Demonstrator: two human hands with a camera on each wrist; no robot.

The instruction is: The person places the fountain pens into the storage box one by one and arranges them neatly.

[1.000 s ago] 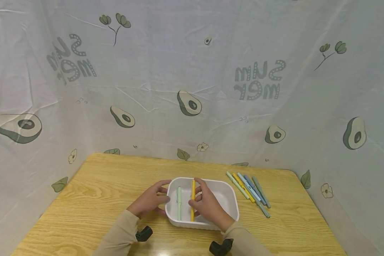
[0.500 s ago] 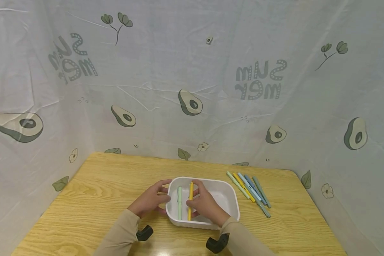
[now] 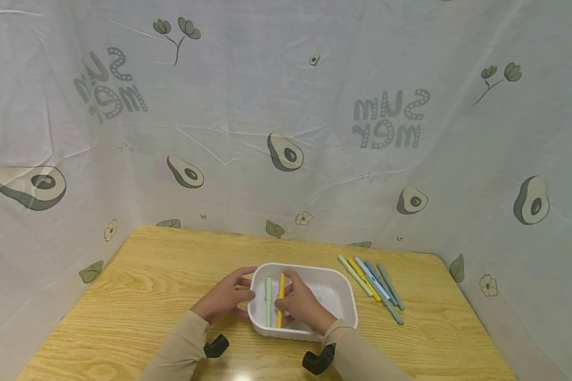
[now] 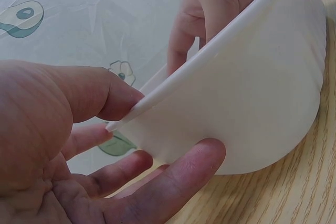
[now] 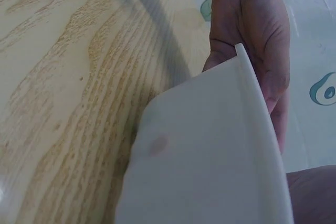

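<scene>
A white plastic tray [image 3: 333, 290] sits on the wooden table, a pale green pen [image 3: 268, 304] lying lengthwise near its left end. My left hand [image 3: 224, 297] holds that end; in the left wrist view its thumb [image 4: 118, 98] bears on the rim while fingers touch the outer wall. Inside the tray, my right hand [image 3: 305, 304] grips a yellow pen [image 3: 280, 301] just right of the green one and roughly parallel to it. In the right wrist view the tray wall hides the pens and most of the right hand.
To the right of the tray lies a loose row of several pens: pale green [image 3: 355, 276], yellow [image 3: 366, 281], light blue [image 3: 372, 278], blue [image 3: 382, 283] and grey-green [image 3: 391, 287]. A curtain [image 3: 229, 106] printed with avocados hangs behind the wooden table [image 3: 181, 254].
My right hand has moved the yellow pen a little left inside the tray, closer to the green pen. The left hand keeps its place on the tray.
</scene>
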